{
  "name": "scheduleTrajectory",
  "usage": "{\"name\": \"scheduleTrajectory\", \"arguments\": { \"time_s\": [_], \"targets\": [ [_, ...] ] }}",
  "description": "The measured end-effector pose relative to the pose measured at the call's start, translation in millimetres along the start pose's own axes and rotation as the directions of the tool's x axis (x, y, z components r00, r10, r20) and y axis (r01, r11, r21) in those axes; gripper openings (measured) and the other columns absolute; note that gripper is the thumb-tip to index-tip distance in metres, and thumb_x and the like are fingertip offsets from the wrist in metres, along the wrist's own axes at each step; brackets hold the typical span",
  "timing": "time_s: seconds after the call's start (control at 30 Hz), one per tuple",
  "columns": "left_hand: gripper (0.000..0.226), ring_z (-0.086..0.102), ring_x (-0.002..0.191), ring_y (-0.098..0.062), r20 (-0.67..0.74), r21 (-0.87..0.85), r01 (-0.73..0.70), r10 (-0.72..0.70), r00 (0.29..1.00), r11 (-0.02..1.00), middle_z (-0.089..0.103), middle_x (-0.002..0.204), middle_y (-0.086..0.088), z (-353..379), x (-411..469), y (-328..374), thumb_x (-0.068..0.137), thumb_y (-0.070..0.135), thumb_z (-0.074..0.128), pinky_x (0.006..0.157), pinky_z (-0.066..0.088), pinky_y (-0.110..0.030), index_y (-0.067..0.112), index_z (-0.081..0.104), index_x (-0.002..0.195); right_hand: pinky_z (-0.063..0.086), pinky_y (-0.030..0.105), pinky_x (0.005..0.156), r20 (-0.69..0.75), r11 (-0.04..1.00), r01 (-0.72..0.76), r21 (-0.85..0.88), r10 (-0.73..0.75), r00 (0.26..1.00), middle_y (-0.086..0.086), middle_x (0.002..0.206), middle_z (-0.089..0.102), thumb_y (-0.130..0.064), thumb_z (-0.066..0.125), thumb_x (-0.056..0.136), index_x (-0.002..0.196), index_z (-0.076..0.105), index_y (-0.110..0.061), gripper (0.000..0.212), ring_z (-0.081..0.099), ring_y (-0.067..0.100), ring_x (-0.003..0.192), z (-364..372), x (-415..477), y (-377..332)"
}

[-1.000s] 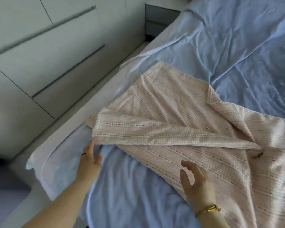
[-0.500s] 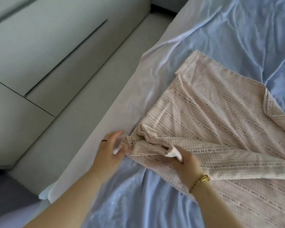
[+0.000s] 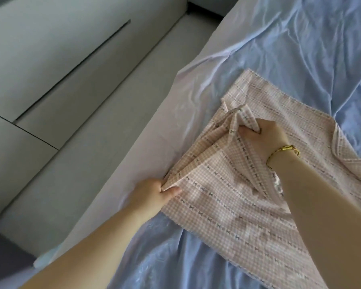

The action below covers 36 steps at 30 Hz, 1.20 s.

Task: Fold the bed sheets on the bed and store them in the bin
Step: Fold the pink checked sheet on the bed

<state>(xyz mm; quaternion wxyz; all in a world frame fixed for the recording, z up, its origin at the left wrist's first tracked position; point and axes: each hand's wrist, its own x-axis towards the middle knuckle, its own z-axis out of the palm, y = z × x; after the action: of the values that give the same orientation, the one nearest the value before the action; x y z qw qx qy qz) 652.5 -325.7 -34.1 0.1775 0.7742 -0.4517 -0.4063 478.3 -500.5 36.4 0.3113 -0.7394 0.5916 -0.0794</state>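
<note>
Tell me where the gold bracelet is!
In the head view, right of centre, the gold bracelet sits on the wrist behind the right hand gripping the pink sheet.

Along the left edge of the bed (image 3: 146,132) a strip of grey floor (image 3: 81,147) runs open, walled on its far side by pale cabinet fronts (image 3: 40,49). Toward the bed's far right, the blue sheet (image 3: 290,49) lies low and creased, open to a reach. The pink checked sheet (image 3: 227,195) rises in folds mid-bed, bunched in the right grip (image 3: 261,134) and pinched near the left edge by the left grip (image 3: 154,192). Both forearms cross the near side.
</note>
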Motion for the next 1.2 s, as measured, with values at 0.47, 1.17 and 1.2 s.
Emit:
{"name": "scheduleTrajectory", "arguments": {
  "time_s": [0.47,1.17,1.2],
  "targets": [
    [0.044,0.045,0.06,-0.01,-0.191,0.412,0.35,-0.296,0.936,0.841,0.044,0.058,0.008,-30,-66,-65,0.081,0.07,0.042,0.049,0.029,-0.02,0.03,0.033,0.066,0.039,0.028,0.075,0.283,0.901,0.199,-0.387,-0.089,0.955,0.005,0.114,0.061,-0.028,0.04,0.096,0.111,0.056,-0.02,0.024,0.056,0.026,0.103,96,29,-70],
    [0.025,0.04,0.053,-0.007,-0.458,-0.305,-0.235,0.074,0.886,0.923,0.043,0.052,0.007,-31,30,-40,0.074,0.046,0.051,0.057,0.026,-0.018,0.035,0.051,0.051,0.036,0.031,0.076,-0.053,0.942,-0.069,-0.327,0.055,0.997,0.016,0.1,0.057,-0.022,0.031,0.095,0.1,0.057,-0.003,0.033,0.051,0.033,0.097,109,111,-108],
    [0.027,0.042,0.055,-0.005,-0.476,-0.342,-0.243,0.055,0.878,0.908,0.045,0.053,0.009,-33,27,-38,0.075,0.042,0.055,0.056,0.028,-0.014,0.039,0.047,0.049,0.032,0.03,0.073,-0.076,0.955,-0.007,-0.296,-0.016,0.997,0.014,0.088,0.052,-0.02,0.03,0.095,0.09,0.055,-0.002,0.031,0.047,0.03,0.089,106,114,-116]
  ]
}}
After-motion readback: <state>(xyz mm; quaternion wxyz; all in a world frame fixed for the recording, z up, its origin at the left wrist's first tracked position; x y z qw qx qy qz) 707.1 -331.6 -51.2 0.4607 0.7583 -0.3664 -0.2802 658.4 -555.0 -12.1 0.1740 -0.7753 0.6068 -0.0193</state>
